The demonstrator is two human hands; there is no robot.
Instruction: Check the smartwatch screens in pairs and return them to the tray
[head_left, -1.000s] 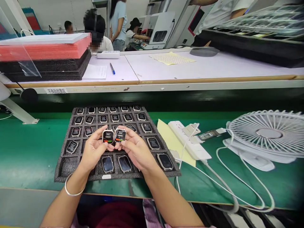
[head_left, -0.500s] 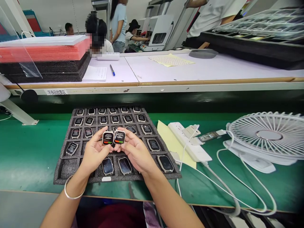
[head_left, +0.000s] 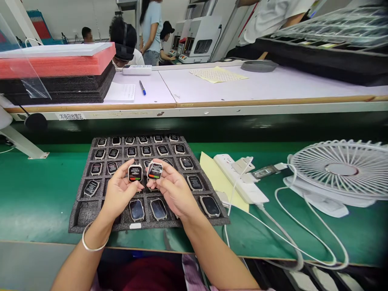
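My left hand (head_left: 119, 193) grips one smartwatch body (head_left: 135, 173) with a lit screen, held above the black foam tray (head_left: 81, 214). A second lit watch body (head_left: 154, 170) sits pinched in my right hand (head_left: 174, 190), tilted a little to the right. The two watches are a small gap apart. Beneath my hands the tray holds several more watch bodies (head_left: 146, 150) in its pockets, some with lit screens and some dark (head_left: 136, 209). A bangle circles my left wrist.
The tray lies on a green belt (head_left: 36, 194). To its right are a yellow sheet (head_left: 212, 173), a white power strip (head_left: 239, 182) with cables and a white fan (head_left: 339, 171). Behind, a white bench (head_left: 242, 87) carries foam stacks (head_left: 57, 72), paper and a pen. Other people work farther back.
The two watches, held side by side and touching before, have drawn slightly apart. The right one has tilted and risen a little. Both hands stay over the tray.
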